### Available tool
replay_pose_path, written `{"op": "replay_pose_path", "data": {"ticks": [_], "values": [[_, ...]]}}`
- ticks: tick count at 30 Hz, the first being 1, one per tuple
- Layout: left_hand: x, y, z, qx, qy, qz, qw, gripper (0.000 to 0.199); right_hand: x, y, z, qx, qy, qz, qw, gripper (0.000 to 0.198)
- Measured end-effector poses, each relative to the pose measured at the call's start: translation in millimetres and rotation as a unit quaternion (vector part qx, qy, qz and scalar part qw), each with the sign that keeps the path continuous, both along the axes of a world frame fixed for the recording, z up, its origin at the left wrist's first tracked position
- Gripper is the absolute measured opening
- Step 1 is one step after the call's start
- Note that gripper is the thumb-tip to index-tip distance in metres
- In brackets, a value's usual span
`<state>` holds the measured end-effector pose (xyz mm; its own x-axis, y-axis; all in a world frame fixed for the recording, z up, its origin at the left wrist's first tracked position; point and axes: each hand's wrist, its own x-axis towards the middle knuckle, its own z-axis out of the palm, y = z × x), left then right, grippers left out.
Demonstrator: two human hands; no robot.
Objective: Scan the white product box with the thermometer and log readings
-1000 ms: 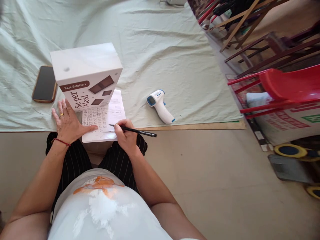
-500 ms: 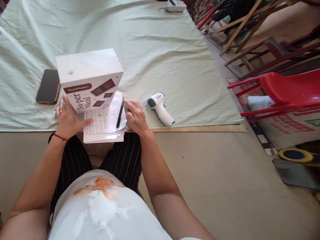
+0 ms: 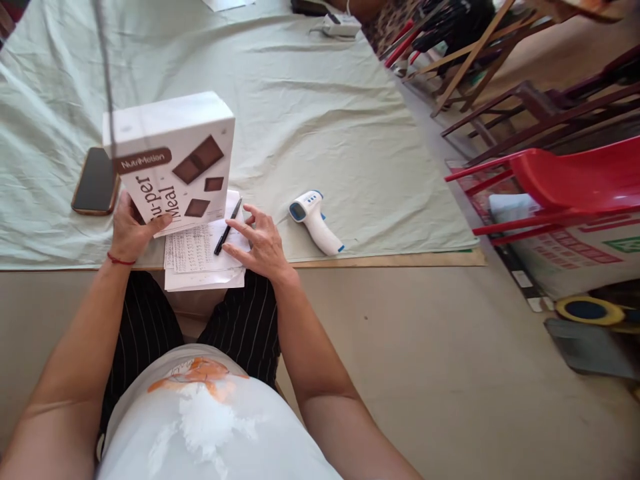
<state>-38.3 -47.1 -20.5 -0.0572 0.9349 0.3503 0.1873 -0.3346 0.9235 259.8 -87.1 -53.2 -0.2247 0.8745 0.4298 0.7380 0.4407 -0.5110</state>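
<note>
Cloth-draped worktop (image 3: 350, 120); red chair (image 3: 560, 187) stands well right of right fingers (image 3: 243, 230), spread by the pen (image 3: 223, 239); left fingers (image 3: 158, 225) clamp the box (image 3: 165, 157).

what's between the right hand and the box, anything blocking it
Nothing visible blocks the right hand from the box; only the black pen lies on the papers, under or right beside its fingers.

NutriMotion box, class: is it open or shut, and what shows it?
The box looks shut: its top and printed front show no raised flap or gap. Its back and underside are hidden, so I cannot tell there.
</note>
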Motion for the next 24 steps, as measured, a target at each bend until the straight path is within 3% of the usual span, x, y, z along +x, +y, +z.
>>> {"op": "replay_pose_path", "data": {"ticks": [5,7,10,12,14,17,20,22,24], "values": [[6,-9,13.2,-0.020,-0.034,-0.057,0.998,0.064,-1,-4,3,0.009,0.034,0.003,0.999,0.034],[7,-10,15.1,-0.039,-0.028,-0.074,0.996,0.067,7,-5,4,0.031,0.049,-0.034,0.998,0.035],[5,-10,13.0,-0.050,-0.032,-0.093,0.994,0.069,32,-6,6,0.050,0.018,-0.183,0.982,0.042],[3,-10,10.6,-0.058,-0.032,-0.096,0.993,0.066,54,-5,8,0.020,-0.033,-0.293,0.955,0.053],[2,-10,9.1,-0.066,-0.033,-0.099,0.992,0.065,74,-4,11,-0.036,-0.079,-0.355,0.931,0.063],[2,-10,8.8,-0.070,-0.037,-0.104,0.991,0.067,94,-1,19,-0.132,-0.119,-0.365,0.914,0.064],[2,-10,9.3,-0.066,-0.032,-0.100,0.992,0.068,100,2,28,-0.208,-0.122,-0.354,0.903,0.046],[1,-10,9.2,-0.066,-0.031,-0.096,0.993,0.068,94,1,33,-0.237,-0.082,-0.345,0.904,0.036],[0,-10,8.8,-0.069,-0.031,-0.096,0.993,0.069,78,-5,39,-0.215,0.031,-0.330,0.919,0.037]]}}
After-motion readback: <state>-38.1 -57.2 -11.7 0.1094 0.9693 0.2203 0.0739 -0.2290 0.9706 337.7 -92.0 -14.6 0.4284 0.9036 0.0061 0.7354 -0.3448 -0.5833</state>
